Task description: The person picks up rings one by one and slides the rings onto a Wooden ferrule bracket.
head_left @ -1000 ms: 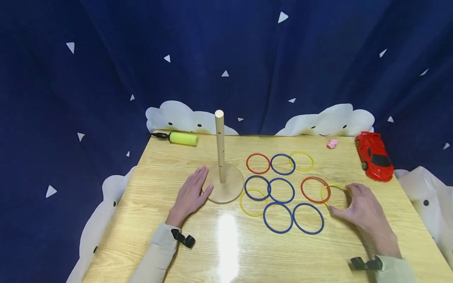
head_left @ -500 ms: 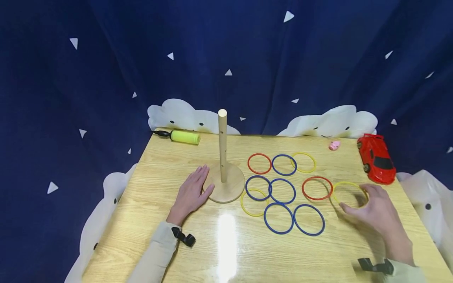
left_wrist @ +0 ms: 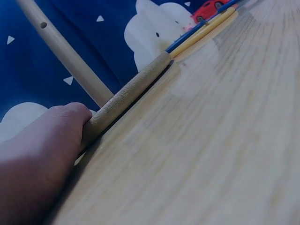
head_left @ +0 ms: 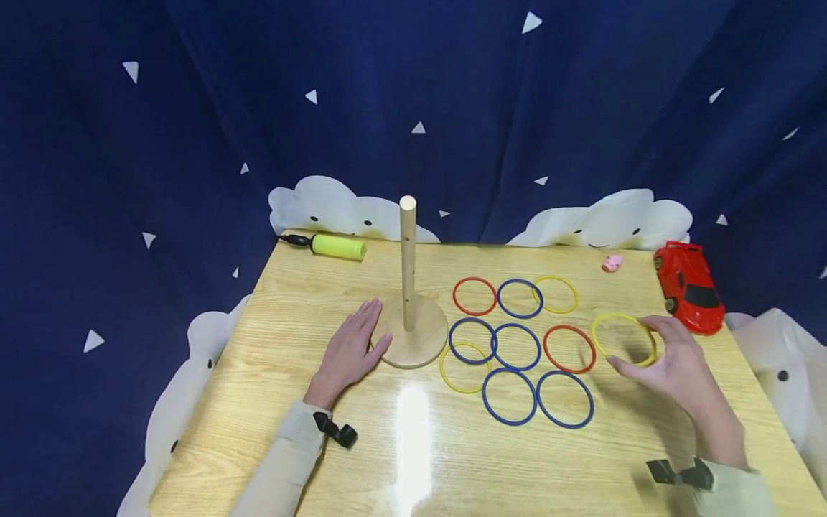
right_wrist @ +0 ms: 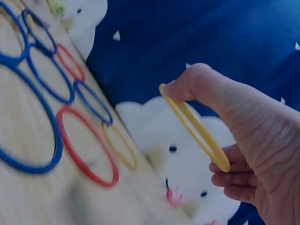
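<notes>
My right hand (head_left: 675,366) holds a yellow ring (head_left: 597,343) between thumb and fingers. In the right wrist view that ring (right_wrist: 197,129) hangs above the table, seen nearly edge-on. My left hand (head_left: 349,348) lies with straight fingers at the left rim of a round wooden base (head_left: 423,345). A tall wooden peg (head_left: 408,266) stands upright on this base, with no ring around it. In the left wrist view the thumb (left_wrist: 70,117) is right at the base's edge. A red ring (head_left: 546,355) lies on the table just left of the held ring.
Several blue rings (head_left: 483,398), another red ring (head_left: 474,278) and two yellow rings (head_left: 446,379) lie right of the base, some overlapping. A yellow-green pump (head_left: 338,246) lies back left. A pink pig figure (head_left: 611,263) and a red toy car (head_left: 690,287) are back right.
My right hand has lifted the yellow ring off the table, first moving right, then back left and up. The nearby red ring has shifted slightly. My left hand has stayed in place.
</notes>
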### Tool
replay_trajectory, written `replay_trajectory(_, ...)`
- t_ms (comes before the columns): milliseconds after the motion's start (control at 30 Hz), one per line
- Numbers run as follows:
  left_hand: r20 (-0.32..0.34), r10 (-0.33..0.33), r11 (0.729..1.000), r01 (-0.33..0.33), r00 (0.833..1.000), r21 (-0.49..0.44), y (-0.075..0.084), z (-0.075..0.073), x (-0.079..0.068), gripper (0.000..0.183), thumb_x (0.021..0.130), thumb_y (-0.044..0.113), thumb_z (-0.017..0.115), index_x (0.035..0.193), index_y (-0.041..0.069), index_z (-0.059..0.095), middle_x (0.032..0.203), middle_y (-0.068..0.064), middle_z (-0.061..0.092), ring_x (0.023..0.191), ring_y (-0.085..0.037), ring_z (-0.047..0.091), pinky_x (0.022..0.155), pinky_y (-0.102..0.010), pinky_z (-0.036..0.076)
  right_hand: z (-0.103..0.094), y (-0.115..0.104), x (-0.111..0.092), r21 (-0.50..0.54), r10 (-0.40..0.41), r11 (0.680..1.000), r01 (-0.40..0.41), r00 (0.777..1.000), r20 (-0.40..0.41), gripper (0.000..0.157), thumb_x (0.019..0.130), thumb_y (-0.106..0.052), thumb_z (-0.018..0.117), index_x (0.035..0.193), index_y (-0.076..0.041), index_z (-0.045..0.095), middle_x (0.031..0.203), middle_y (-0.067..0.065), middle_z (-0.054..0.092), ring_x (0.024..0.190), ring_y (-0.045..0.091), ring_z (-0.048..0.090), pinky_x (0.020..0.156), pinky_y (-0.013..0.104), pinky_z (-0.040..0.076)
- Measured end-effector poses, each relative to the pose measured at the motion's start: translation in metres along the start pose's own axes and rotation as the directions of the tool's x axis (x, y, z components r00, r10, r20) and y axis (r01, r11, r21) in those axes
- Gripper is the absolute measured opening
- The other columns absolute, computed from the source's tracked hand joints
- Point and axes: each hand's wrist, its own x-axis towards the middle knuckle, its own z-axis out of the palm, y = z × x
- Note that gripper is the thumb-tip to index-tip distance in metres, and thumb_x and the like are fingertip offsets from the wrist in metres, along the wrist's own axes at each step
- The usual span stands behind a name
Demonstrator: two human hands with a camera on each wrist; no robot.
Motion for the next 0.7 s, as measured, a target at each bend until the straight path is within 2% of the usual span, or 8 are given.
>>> replay_trajectory(67, 0.006, -0.005, 1.000, 0.005, 1.000, -0.009, 0.001, -0.001, 0.000, 0.076, 0.109, 0.054, 0.042, 0.165, 0.005, 0.028, 0.171, -0.009, 0.030, 0.159, -0.024, 0.024, 0.130, -0.043, 0.022, 0.000, -0.011, 0.007, 0.012, -0.040, 0.999, 0.040, 0.999, -0.027, 0.083, 0.061, -0.020, 0.099, 0.129, 0.008, 0.061, 0.130, 0.027, 0.059, 0.118, 0.045, 0.051, 0.102, 0.005, 0.025)
replay_trajectory(133, 0.014, -0.003, 1.000, 0.004, 1.000, -0.016, 0.001, -0.001, 0.000, 0.077, 0.109, 0.055, 0.041, 0.165, 0.005, 0.027, 0.171, -0.009, 0.028, 0.159, -0.024, 0.023, 0.130, -0.043, 0.021, 0.000, -0.021, 0.015, 0.024, -0.069, 0.997, 0.070, 0.997, -0.042, 0.082, 0.058, -0.018, 0.100, 0.128, 0.006, 0.062, 0.129, 0.025, 0.059, 0.116, 0.042, 0.052, 0.097, 0.000, 0.021)
replay_trajectory(233, 0.028, -0.007, 1.000, 0.008, 1.000, -0.017, 0.001, -0.002, -0.001, 0.078, 0.109, 0.057, 0.039, 0.166, 0.005, 0.025, 0.172, -0.009, 0.026, 0.160, -0.024, 0.022, 0.131, -0.043, 0.019, 0.000, -0.038, 0.027, 0.053, -0.129, 0.990, 0.133, 0.989, -0.070, 0.082, 0.055, -0.015, 0.100, 0.126, 0.004, 0.064, 0.127, 0.022, 0.063, 0.116, 0.032, 0.054, 0.097, -0.001, 0.024)
replay_trajectory(333, 0.034, -0.014, 1.000, 0.014, 0.999, -0.015, 0.001, -0.001, -0.001, 0.079, 0.108, 0.058, 0.038, 0.166, 0.006, 0.024, 0.172, -0.009, 0.026, 0.160, -0.025, 0.021, 0.131, -0.043, 0.018, 0.000, -0.055, 0.042, 0.095, -0.190, 0.975, 0.201, 0.975, -0.117, 0.083, 0.050, -0.010, 0.101, 0.124, 0.003, 0.067, 0.124, 0.021, 0.067, 0.116, 0.007, 0.055, 0.097, 0.001, 0.030)
replay_trajectory(433, 0.034, -0.016, 1.000, 0.016, 0.999, -0.016, 0.000, -0.001, -0.002, 0.079, 0.108, 0.059, 0.039, 0.166, 0.006, 0.024, 0.172, -0.009, 0.026, 0.160, -0.025, 0.021, 0.131, -0.044, 0.017, 0.000, -0.071, 0.057, 0.120, -0.246, 0.957, 0.264, 0.958, -0.147, 0.084, 0.047, -0.007, 0.099, 0.125, 0.002, 0.069, 0.123, 0.022, 0.070, 0.118, -0.014, 0.050, 0.097, 0.002, 0.033)
replay_trajectory(500, 0.034, -0.017, 1.000, 0.018, 0.999, -0.016, -0.001, -0.001, -0.002, 0.080, 0.108, 0.059, 0.039, 0.166, 0.006, 0.024, 0.172, -0.008, 0.026, 0.160, -0.024, 0.020, 0.131, -0.044, 0.016, -0.001, -0.083, 0.068, 0.146, -0.274, 0.945, 0.294, 0.951, -0.145, 0.084, 0.048, -0.005, 0.099, 0.126, 0.002, 0.069, 0.122, 0.022, 0.071, 0.118, -0.015, 0.050, 0.097, 0.004, 0.036)
replay_trajectory(700, 0.035, -0.022, 0.999, 0.023, 0.999, -0.029, 0.000, -0.002, -0.001, 0.079, 0.108, 0.058, 0.040, 0.166, 0.006, 0.025, 0.172, -0.009, 0.027, 0.160, -0.025, 0.021, 0.131, -0.043, 0.015, 0.000, -0.118, 0.100, 0.247, -0.336, 0.901, 0.358, 0.933, -0.125, 0.087, 0.049, -0.001, 0.099, 0.130, 0.000, 0.068, 0.120, 0.015, 0.071, 0.109, -0.003, 0.058, 0.093, 0.010, 0.042)
